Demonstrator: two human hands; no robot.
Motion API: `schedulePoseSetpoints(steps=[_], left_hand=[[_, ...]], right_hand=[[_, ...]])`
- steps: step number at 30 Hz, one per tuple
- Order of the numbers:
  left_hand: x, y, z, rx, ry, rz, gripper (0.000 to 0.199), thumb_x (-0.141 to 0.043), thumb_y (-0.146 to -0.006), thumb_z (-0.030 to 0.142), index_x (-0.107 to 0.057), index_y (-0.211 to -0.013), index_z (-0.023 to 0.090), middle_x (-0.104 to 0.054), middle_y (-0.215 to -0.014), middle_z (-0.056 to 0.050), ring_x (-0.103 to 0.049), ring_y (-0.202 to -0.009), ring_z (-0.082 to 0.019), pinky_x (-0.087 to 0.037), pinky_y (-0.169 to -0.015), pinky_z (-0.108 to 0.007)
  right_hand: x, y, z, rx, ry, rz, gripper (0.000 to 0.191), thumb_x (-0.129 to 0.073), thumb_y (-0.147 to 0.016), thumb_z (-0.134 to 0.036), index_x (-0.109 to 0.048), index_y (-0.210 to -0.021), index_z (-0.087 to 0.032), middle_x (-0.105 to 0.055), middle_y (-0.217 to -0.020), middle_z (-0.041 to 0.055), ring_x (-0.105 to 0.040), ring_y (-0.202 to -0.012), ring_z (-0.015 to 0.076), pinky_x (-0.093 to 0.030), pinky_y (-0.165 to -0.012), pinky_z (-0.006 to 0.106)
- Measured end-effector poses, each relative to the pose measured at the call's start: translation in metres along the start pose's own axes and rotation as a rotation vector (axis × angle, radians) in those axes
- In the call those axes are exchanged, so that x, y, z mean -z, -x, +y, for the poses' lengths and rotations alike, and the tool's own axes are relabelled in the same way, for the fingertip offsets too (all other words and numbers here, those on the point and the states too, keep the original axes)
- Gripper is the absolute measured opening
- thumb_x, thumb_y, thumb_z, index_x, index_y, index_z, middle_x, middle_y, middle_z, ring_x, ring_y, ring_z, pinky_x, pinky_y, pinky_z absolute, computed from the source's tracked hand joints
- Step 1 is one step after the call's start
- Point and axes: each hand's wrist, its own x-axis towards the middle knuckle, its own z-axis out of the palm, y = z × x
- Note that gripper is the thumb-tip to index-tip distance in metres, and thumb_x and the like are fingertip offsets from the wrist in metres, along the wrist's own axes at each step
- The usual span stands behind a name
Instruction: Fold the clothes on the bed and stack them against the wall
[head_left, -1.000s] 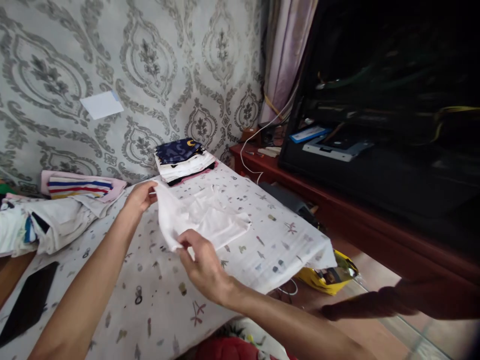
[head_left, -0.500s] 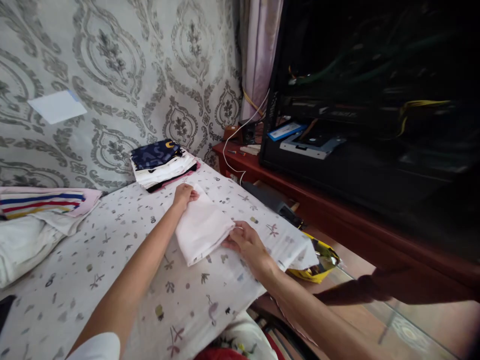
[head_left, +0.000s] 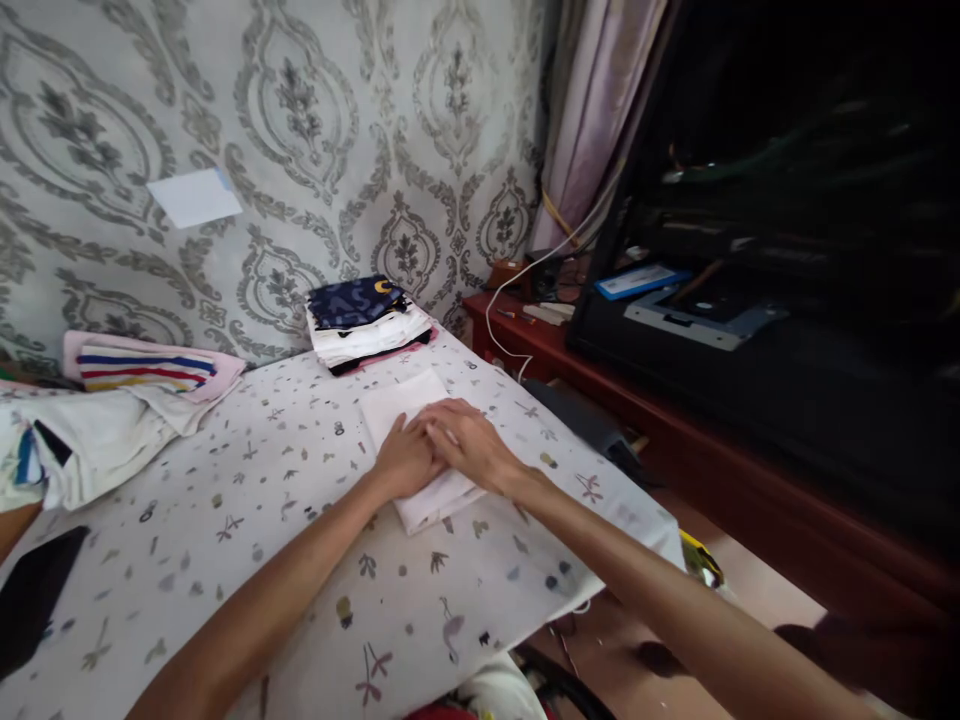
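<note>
A folded white cloth (head_left: 409,395) lies on the patterned sheet covering the table (head_left: 300,590). My left hand (head_left: 409,457) rests flat on top of it, fingers stretched out. Across the same cloth lies my right hand (head_left: 469,440), also flat, its fingers meeting and partly overlapping the left hand's fingers. Neither hand grips anything; the middle of the cloth is hidden under them. Just beyond the cloth stands a stack of folded clothes (head_left: 367,335), with a dark blue patterned piece (head_left: 349,303) on top.
At the left lie loose clothes (head_left: 112,435) and a pink piece with coloured stripes (head_left: 150,368). A dark phone-like slab (head_left: 41,590) is at the near left. To the right, a red wooden cabinet (head_left: 517,330) bears a large black case (head_left: 750,380); a white cable (head_left: 491,310) hangs down.
My hands have moved from the cloth's edges to its top and come together, lying flat. The right hand has let go of the cloth's near right corner. The view has shifted left.
</note>
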Motion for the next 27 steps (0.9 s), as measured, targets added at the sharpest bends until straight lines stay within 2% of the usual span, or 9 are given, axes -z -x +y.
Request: schedulePoseSetpoints(steps=[3, 6, 10, 14, 16, 18, 21, 24, 27], left_hand=[[0.0, 0.007, 0.005, -0.023, 0.037, 0.071, 0.055, -0.041, -0.098, 0.051, -0.055, -0.14, 0.018, -0.057, -0.145, -0.014, -0.044, -0.14, -0.033, -0.031, -0.118, -0.052], [-0.009, 0.026, 0.018, -0.043, 0.027, 0.095, 0.062, -0.037, -0.099, 0.057, -0.05, -0.144, 0.016, -0.053, -0.147, -0.017, -0.043, -0.141, -0.033, -0.026, -0.12, -0.054], [-0.025, 0.062, 0.04, -0.158, 0.026, 0.101, 0.072, -0.038, -0.099, 0.059, -0.032, -0.155, 0.014, -0.031, -0.162, -0.018, -0.022, -0.152, -0.03, -0.011, -0.125, -0.055], [-0.023, 0.1, 0.048, -0.22, 0.157, 0.074, 0.063, -0.04, -0.101, 0.048, -0.026, -0.156, 0.022, -0.032, -0.162, -0.012, -0.022, -0.152, -0.025, -0.015, -0.125, -0.051], [-0.016, 0.113, 0.042, -0.055, 0.277, 0.186, 0.054, -0.04, -0.102, 0.041, -0.03, -0.152, 0.024, -0.036, -0.16, -0.012, -0.028, -0.15, -0.026, -0.023, -0.123, -0.05], [-0.008, 0.118, 0.032, 0.218, 0.456, 0.349, 0.049, -0.044, -0.1, 0.038, -0.035, -0.145, 0.021, -0.043, -0.152, -0.016, -0.04, -0.142, -0.028, -0.036, -0.116, -0.049], [0.004, 0.106, 0.016, 0.589, 0.848, 0.368, 0.055, -0.057, -0.093, 0.038, -0.034, -0.139, 0.019, -0.059, -0.126, -0.015, -0.062, -0.11, -0.025, -0.057, -0.08, -0.036], [0.013, 0.084, 0.01, 0.815, 1.159, 0.215, 0.06, -0.067, -0.085, 0.033, -0.037, -0.134, 0.017, -0.064, -0.104, -0.009, -0.062, -0.074, -0.016, -0.041, -0.044, -0.021], [0.017, 0.068, 0.009, 0.881, 1.267, 0.104, 0.047, -0.073, -0.073, 0.02, -0.052, -0.115, 0.015, -0.064, -0.082, -0.002, -0.052, -0.054, -0.011, -0.028, -0.038, -0.021]], right_hand=[[-0.034, -0.051, 0.017, 0.086, 0.014, -0.273, 0.031, -0.049, -0.095, -0.026, -0.069, -0.118, -0.021, -0.062, -0.139, 0.0095, -0.047, -0.137, 0.0253, -0.032, -0.116, 0.048], [-0.068, -0.088, 0.035, 0.063, 0.035, -0.461, 0.035, -0.053, -0.096, -0.031, -0.065, -0.127, -0.022, -0.053, -0.149, 0.0092, -0.037, -0.146, 0.0255, -0.021, -0.12, 0.053], [-0.094, -0.111, 0.053, 0.078, 0.089, -0.429, 0.037, -0.045, -0.101, -0.034, -0.062, -0.132, -0.023, -0.051, -0.151, 0.0091, -0.034, -0.147, 0.0264, -0.014, -0.121, 0.056], [-0.092, -0.124, 0.067, 0.079, 0.163, -0.449, 0.042, -0.037, -0.103, -0.039, -0.059, -0.136, -0.023, -0.05, -0.151, 0.0099, -0.04, -0.143, 0.0254, -0.023, -0.119, 0.049], [-0.083, -0.131, 0.075, 0.055, 0.22, -0.505, 0.043, -0.041, -0.101, -0.043, -0.057, -0.136, -0.022, -0.053, -0.148, 0.011, -0.043, -0.139, 0.0266, -0.029, -0.117, 0.045], [-0.069, -0.139, 0.082, 0.016, 0.279, -0.572, 0.049, -0.052, -0.095, -0.048, -0.057, -0.136, -0.021, -0.056, -0.143, 0.0131, -0.048, -0.135, 0.0301, -0.035, -0.113, 0.045], [-0.05, -0.152, 0.09, -0.049, 0.324, -0.656, 0.061, -0.069, -0.082, -0.053, -0.061, -0.132, -0.018, -0.06, -0.136, 0.0161, -0.055, -0.127, 0.0353, -0.043, -0.107, 0.045], [-0.038, -0.164, 0.092, -0.115, 0.306, -0.719, 0.068, -0.079, -0.069, -0.053, -0.067, -0.125, -0.017, -0.065, -0.13, 0.015, -0.059, -0.122, 0.0371, -0.048, -0.101, 0.042], [-0.032, -0.171, 0.09, -0.174, 0.259, -0.778, 0.061, -0.084, -0.061, -0.05, -0.073, -0.111, -0.017, -0.072, -0.115, 0.0112, -0.067, -0.108, 0.035, -0.053, -0.09, 0.037]])
